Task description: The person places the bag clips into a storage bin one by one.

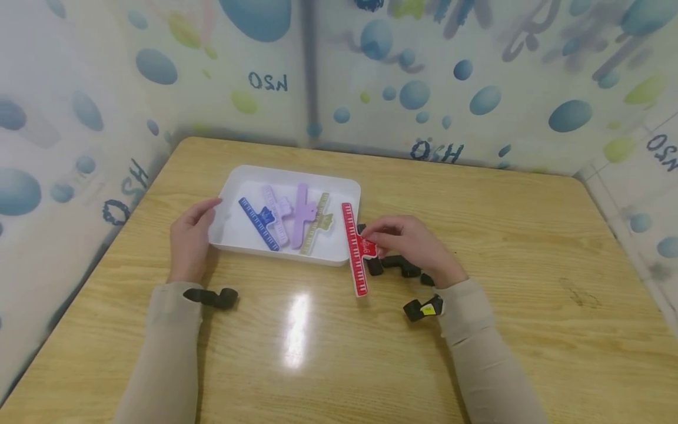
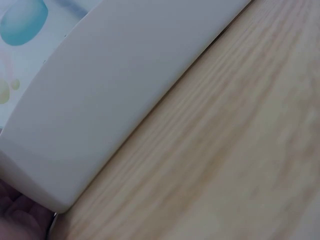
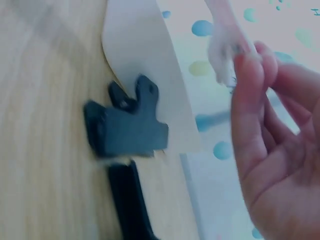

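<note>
My right hand [image 1: 410, 241] pinches a red ruler-edged clip [image 1: 355, 250] by its crown-shaped handle, over the right end of a white tray [image 1: 228, 235]. In the right wrist view, thumb and fingertips meet on the pale, blurred clip [image 3: 225, 50]. My left hand [image 1: 192, 238] holds the tray's left end, its fingers against the outer wall; the left wrist view shows only part of that hand [image 2: 20, 217] at a tray corner. Inside the tray lie a blue clip [image 1: 258, 224], a pale lilac clip [image 1: 281, 227], a purple clip [image 1: 299, 221] and a gold clip [image 1: 318, 224].
Black clips lie on the wooden table [image 1: 529, 259] right of the tray, partly under my right hand; one black clip [image 3: 132, 130] is close to the tray wall. Patterned walls [image 1: 349, 70] border the table behind and at the sides.
</note>
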Available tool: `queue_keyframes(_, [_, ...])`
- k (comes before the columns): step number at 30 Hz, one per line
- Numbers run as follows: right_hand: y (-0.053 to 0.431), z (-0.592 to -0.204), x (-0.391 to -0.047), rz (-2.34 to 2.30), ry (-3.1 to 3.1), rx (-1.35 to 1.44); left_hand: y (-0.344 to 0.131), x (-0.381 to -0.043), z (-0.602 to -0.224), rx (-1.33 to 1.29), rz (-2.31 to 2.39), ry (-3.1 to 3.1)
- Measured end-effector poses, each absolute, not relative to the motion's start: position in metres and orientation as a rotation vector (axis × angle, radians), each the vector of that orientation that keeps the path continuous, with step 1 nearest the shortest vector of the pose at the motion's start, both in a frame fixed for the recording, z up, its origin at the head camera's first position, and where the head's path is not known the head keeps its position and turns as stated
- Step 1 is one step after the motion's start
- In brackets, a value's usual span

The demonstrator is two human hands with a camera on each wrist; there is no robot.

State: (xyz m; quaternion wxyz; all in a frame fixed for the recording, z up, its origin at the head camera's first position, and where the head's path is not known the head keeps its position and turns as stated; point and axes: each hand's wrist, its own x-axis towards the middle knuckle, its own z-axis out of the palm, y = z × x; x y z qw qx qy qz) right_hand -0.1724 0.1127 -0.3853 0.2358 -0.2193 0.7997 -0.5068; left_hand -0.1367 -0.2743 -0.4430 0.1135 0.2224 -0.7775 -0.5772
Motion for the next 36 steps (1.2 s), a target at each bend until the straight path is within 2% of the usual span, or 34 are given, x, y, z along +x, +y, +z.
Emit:
queue_keyframes(7, [0.093,-0.378,-0.164,-1.629,2.162,-0.462,-0.278,-0.136,-0.444,0.657,-1.680,-2.276])
queue_keyframes(14, [0.080,-0.391,-0.174,-1.657,2.217,-0.310,-0.277,-0.136,-0.446,0.664,-1.686,-2.269])
queue_keyframes(22, [0.071,-0.406,-0.188,-1.614,2.293,-0.264,-0.273,-0.137,-0.448,0.664,-1.681,-2.291])
queue_keyframes(36, [0.061,-0.400,-0.197,-1.595,2.373,-0.213,-0.275,-0.137,-0.446,0.652,-1.711,-2.247])
